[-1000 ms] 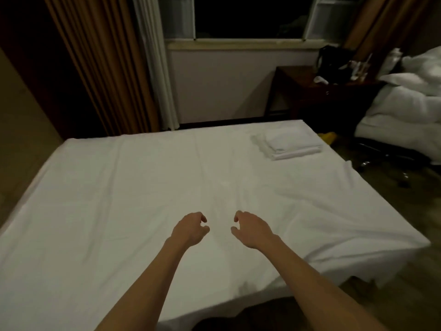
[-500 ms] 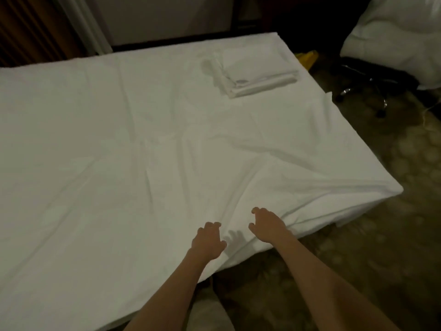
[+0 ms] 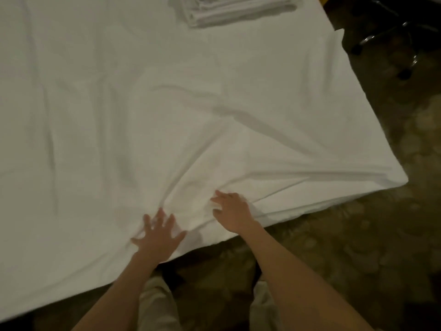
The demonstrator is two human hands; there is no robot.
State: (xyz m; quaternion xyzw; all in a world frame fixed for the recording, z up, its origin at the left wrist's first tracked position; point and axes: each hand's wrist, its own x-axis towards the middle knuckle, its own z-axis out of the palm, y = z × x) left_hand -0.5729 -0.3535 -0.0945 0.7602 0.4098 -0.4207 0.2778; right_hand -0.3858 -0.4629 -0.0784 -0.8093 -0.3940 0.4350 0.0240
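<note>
The sheet (image 3: 167,103) lies spread wide. Its near edge runs under both hands and its right corner juts over open floor (image 3: 381,235). A folded stack (image 3: 233,10) sits at the far edge. Half a second ago the hands were curled. Now the left hand (image 3: 158,237) lies spread flat on the sheet. The right hand (image 3: 232,212) is just beside it, apart, at a bunched fold; I cannot tell whether it pinches or presses.
</note>
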